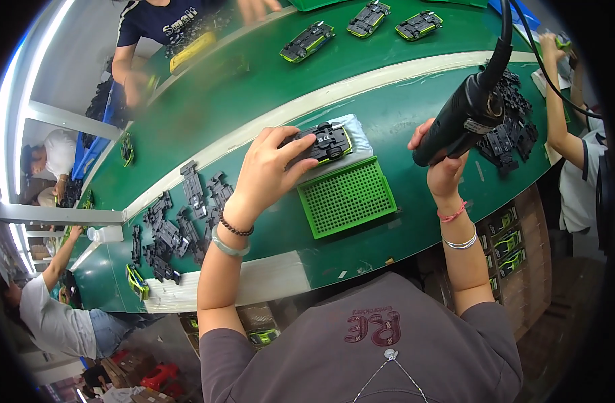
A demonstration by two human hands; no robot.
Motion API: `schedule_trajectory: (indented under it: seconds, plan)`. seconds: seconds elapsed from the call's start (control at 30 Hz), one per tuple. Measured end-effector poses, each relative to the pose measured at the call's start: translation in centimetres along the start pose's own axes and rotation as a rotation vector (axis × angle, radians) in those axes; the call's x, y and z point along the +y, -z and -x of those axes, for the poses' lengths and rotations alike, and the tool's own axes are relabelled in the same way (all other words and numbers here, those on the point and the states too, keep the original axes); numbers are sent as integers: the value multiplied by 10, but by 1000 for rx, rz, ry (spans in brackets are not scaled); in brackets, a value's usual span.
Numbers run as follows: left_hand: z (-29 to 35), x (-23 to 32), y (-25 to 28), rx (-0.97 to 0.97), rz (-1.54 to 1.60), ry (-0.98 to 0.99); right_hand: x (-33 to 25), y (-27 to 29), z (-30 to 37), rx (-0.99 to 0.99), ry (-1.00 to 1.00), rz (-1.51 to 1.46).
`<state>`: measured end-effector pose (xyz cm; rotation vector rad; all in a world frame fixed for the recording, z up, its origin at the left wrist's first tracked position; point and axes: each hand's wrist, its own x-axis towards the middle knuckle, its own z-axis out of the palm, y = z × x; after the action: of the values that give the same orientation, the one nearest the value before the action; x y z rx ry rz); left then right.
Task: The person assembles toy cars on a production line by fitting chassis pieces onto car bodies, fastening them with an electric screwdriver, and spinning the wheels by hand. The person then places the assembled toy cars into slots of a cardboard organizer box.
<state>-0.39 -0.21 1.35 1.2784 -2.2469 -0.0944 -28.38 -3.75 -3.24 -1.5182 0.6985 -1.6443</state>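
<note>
A toy car (332,142) lies upside down on a pale blue cloth pad (361,138), its black underside up and lime-green body at the edges. My left hand (270,164) is closed around the car's left end, fingers on top and thumb along the near side. In my right hand (443,171) is a black electric screwdriver (461,119), held up right of the pad, apart from the car. Its cable runs upward, and I cannot make out its tip. Just nearer than the car sits a bright green tray (353,229) dotted with small holes.
Loose black chassis plates (170,234) are heaped left of my left forearm, with another heap (506,131) beyond the screwdriver. Several upturned toy cars (307,41) lie on the far green belt. A lime-green car (137,282) rests near the table's left edge. Co-workers sit around.
</note>
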Motion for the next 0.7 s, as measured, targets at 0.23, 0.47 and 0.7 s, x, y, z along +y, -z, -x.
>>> schedule_trajectory:
  seconds: [0.23, 0.47, 0.7]
  plan:
    - [1, 3, 2, -45, -9, -15, 0, 0, 1, -17, -3, -7]
    - [2, 1, -5, -27, -55, -83, 2, 0, 0, -4, -3, -4]
    - [14, 2, -16, 1, -159, -146, 1, -1, 2, -8, 4, 37]
